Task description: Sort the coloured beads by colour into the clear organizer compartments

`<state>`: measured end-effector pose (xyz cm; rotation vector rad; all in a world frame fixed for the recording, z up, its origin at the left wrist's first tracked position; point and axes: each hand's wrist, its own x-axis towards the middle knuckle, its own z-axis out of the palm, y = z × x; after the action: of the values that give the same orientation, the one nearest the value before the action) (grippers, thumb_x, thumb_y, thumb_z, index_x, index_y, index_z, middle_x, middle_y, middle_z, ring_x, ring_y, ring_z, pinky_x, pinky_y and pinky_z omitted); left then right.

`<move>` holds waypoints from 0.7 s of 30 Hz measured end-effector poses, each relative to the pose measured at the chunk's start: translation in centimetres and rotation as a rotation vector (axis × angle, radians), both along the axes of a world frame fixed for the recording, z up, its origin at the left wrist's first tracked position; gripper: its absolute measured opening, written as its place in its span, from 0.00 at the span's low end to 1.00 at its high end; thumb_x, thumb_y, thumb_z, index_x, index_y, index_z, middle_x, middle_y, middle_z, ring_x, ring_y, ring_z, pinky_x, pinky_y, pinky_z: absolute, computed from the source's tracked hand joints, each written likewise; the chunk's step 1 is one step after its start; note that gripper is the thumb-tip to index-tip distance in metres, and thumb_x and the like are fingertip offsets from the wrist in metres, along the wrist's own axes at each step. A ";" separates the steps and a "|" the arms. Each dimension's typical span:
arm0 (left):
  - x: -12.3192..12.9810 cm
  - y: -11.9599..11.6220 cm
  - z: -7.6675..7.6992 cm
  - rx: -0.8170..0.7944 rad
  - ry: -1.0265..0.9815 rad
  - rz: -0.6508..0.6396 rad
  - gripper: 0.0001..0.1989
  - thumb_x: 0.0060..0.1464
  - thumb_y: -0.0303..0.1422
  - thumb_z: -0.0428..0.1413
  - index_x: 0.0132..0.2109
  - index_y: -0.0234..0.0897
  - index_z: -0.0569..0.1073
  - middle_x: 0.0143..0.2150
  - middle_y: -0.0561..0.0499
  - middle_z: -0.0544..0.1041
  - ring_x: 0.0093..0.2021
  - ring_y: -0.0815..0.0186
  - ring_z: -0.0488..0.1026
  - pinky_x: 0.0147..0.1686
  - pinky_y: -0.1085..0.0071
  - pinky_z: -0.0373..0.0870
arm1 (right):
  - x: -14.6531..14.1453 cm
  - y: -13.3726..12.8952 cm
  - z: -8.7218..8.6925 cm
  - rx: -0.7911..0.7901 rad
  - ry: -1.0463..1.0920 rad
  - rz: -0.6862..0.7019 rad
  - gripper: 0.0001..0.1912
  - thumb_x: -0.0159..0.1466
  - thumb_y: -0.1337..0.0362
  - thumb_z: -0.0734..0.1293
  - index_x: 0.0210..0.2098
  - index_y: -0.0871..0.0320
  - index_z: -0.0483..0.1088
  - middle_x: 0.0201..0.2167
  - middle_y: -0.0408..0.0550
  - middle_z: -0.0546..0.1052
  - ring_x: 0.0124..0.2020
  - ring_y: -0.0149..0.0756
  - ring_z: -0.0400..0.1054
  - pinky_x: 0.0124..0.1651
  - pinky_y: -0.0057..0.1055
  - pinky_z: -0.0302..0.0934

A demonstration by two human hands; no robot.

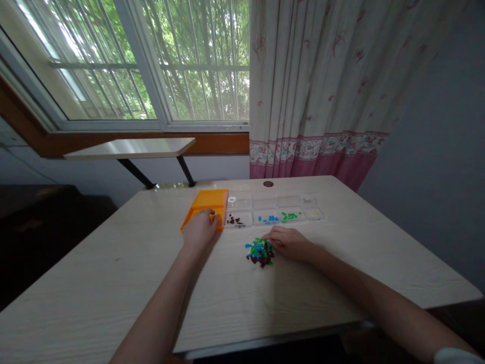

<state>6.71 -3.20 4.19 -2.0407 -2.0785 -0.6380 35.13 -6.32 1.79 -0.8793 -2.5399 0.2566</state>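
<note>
A small heap of mixed green, blue and dark brown plastic pieces point(259, 252) lies on the table. My right hand point(290, 242) touches its upper right edge, with thumb and index finger together and the other fingers curled; any piece between them is too small to make out. My left hand point(200, 230) is over the front part of an open orange box point(209, 198), its fingers bent and pinched; what they hold is hidden. Beside the box, a transparent compartment tray point(265, 203) has brown pieces point(235, 220), blue pieces point(269, 219), green pieces point(291, 216) and a few yellow pieces point(314, 213) in separate front compartments.
The pale wooden table point(227, 303) has a round cable hole point(268, 184) near its back edge. A small raised shelf point(132, 147) on black legs stands at the back left. Behind are a barred window and a patterned curtain point(303, 101).
</note>
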 end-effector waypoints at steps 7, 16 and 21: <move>4.2 -2.1 -0.1 0.030 -0.041 -0.407 0.10 0.56 0.34 0.45 0.39 0.39 0.70 0.35 0.49 0.73 0.32 0.67 0.70 0.29 0.74 0.61 | -0.1 0.3 -0.3 -0.033 0.030 -0.045 0.08 0.60 0.68 0.59 0.38 0.57 0.67 0.35 0.46 0.72 0.37 0.32 0.66 0.39 0.27 0.59; 7.5 -4.1 -0.7 0.015 0.061 -0.831 0.10 0.55 0.34 0.46 0.41 0.38 0.69 0.32 0.50 0.72 0.32 0.68 0.70 0.30 0.75 0.63 | -1.0 0.4 -0.6 -0.118 0.178 -0.140 0.05 0.59 0.63 0.63 0.34 0.57 0.67 0.29 0.44 0.72 0.31 0.31 0.65 0.35 0.27 0.60; 7.4 -4.0 -1.2 0.002 0.101 -0.841 0.09 0.56 0.33 0.46 0.41 0.39 0.68 0.33 0.51 0.72 0.33 0.68 0.71 0.30 0.75 0.63 | -1.3 0.2 -0.4 -0.151 0.231 -0.124 0.04 0.59 0.64 0.63 0.32 0.58 0.68 0.27 0.43 0.71 0.28 0.30 0.64 0.32 0.25 0.59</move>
<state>14.14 -7.18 2.95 -2.8400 -1.0889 -0.6017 33.78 -6.14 1.34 -0.9972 -2.2666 0.4865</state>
